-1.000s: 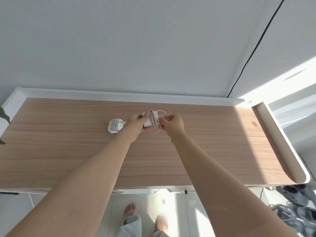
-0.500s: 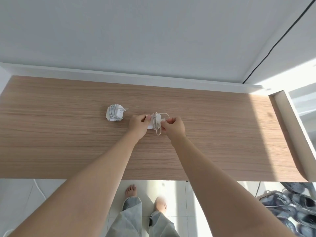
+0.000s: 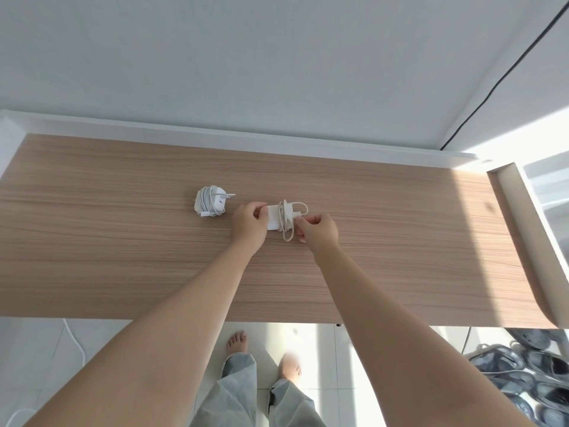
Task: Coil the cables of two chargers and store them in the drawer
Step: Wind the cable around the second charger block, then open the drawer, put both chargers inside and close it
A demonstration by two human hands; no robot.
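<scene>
Surface: wood-grain counter (image 3: 123, 257) against a pale wall, sunlit at its right end.
Done charger (image 3: 210, 204): wrapped, lying apart to the left.
Charger in hand (image 3: 277, 217): small white block, probably light and hard; its cable (image 3: 288, 224) thin and springy, loops likely to slacken unless pinched.
Left hand (image 3: 248, 224): grip clamped on the block's left end.
Right hand (image 3: 318, 231): fingertips pinching the cable end beside the block.
Arms: both stretched forward, hands low over the counter.

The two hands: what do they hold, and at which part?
The left hand grips the white charger by its left end; the right hand pinches its cable at the charger's right side.
</scene>
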